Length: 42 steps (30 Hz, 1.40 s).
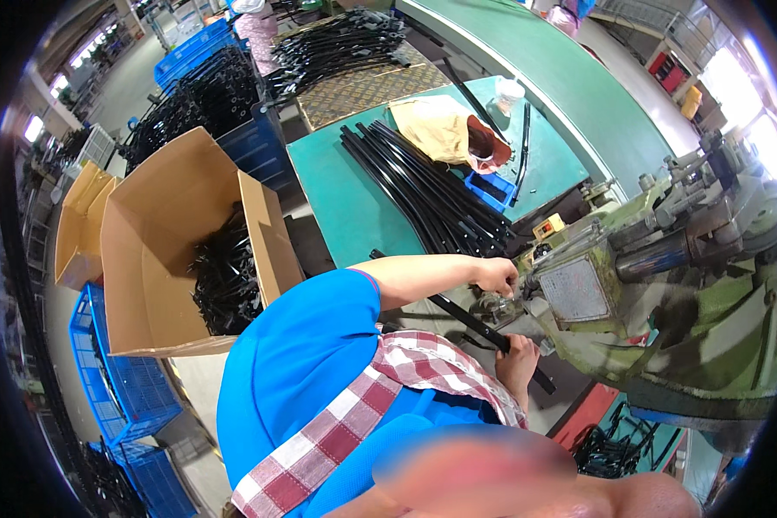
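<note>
My right hand (516,361) is closed around a long black metal rod (466,321), which slants from under my left forearm down to the right. My left hand (497,276) reaches to the front of a green metal machine (665,293). Its fingers are curled against a fixture beside a grey plate (574,289), and what they hold is hidden. A blue shirt and a red-and-white checked apron (380,406) fill the lower middle of the view.
A pile of black rods (423,186) lies on a green table (337,198) with a tan bag (440,128) and a small blue bin (490,188). An open cardboard box (160,250) holds black parts. Blue crates (104,380) stand at the left.
</note>
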{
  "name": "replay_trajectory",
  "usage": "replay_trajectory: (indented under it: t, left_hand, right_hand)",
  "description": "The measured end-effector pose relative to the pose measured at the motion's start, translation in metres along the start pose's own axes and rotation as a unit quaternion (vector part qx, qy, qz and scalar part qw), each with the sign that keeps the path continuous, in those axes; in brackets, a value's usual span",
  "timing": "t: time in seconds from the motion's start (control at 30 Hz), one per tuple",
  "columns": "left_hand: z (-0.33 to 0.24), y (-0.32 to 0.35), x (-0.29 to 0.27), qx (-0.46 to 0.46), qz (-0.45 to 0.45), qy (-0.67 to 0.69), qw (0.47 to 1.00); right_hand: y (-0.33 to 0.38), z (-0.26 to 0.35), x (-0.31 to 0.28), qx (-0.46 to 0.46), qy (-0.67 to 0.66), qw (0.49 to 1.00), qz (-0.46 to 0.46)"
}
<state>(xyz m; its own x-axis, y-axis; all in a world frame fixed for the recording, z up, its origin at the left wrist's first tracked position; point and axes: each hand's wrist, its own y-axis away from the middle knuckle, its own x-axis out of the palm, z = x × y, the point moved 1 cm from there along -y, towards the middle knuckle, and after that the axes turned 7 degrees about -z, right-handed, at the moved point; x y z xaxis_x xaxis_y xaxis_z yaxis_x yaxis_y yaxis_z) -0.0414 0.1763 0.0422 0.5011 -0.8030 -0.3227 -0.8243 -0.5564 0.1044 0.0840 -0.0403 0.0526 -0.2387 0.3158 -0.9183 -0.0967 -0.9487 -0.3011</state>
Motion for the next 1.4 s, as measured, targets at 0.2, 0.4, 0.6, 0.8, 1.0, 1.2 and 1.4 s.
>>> replay_trajectory:
  t: [0.2,0.4,0.6,0.8,1.0,1.2,1.4]
  left_hand:
    - [0.003,-0.002,0.009,-0.032,-0.002,0.078,0.996]
    - [-0.024,0.005,-0.004,-0.068,0.063,0.012,0.996]
    - [-0.008,0.003,-0.003,-0.090,0.077,0.063,0.991]
    - [0.004,0.009,-0.003,-0.096,0.019,-0.065,0.993]
    - [-0.020,0.047,0.013,0.019,0.061,-0.229,0.971]
    - [-0.018,0.046,0.014,0.034,0.122,-0.118,0.985]
    - [-0.024,0.019,0.001,-0.061,0.128,-0.099,0.985]
  right_hand:
    - [0.002,-0.002,0.003,0.004,-0.015,1.000,-0.002]
    - [0.012,0.000,-0.006,0.026,0.022,0.999,0.024]
    - [0.015,0.004,-0.011,0.019,0.035,0.999,0.020]
    - [0.017,0.000,0.001,-0.010,0.028,1.000,0.012]
    - [-0.015,0.010,-0.001,-0.060,-0.033,0.996,-0.051]
    - [-0.047,0.009,0.001,0.022,-0.049,0.999,-0.006]
    - [-0.067,0.005,0.010,0.080,-0.017,0.996,-0.026]
